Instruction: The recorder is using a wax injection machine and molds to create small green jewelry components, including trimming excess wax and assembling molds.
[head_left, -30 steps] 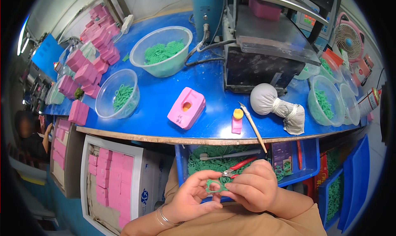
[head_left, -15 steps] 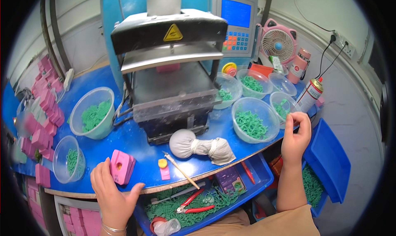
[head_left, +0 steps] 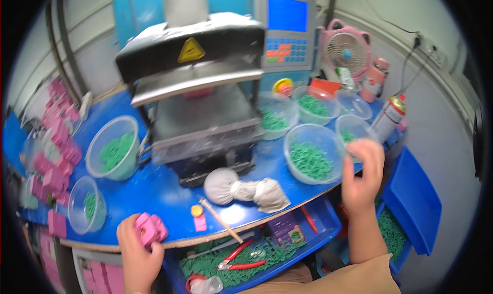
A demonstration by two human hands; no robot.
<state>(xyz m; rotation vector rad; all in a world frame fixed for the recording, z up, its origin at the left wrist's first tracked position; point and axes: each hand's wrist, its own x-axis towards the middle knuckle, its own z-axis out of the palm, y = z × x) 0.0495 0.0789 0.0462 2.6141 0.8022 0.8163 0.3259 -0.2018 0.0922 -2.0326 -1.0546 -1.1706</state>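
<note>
My left hand (head_left: pixel 136 253) is closed around a small pink block (head_left: pixel 150 228), notched and with a hole in its face, near the table's front left edge. My right hand (head_left: pixel 362 173) is raised at the right, beside a clear bowl (head_left: pixel 314 130) of green rubbery loops. Its fingers are loosely bent, apart from the thumb and a little blurred, and nothing shows between them. Between the hands lie a pale cloth pouch tied in the middle (head_left: pixel 221 186), a thin wooden-handled tool (head_left: pixel 222 221) and a small pink piece with a yellow top (head_left: pixel 199 222).
A press with a metal plate (head_left: pixel 205 119) stands at the back centre. More bowls of green loops, such as one at left (head_left: pixel 92 163), sit around it. Below the edge, a blue drawer (head_left: pixel 328 227) holds loops and red-handled cutters (head_left: pixel 239 265). A spray can (head_left: pixel 387 120) stands at right.
My left hand has closed on the pink block, which is now tilted and slightly lower in view. My right hand's fingers have loosened from a pinch. The whole view has shifted a little.
</note>
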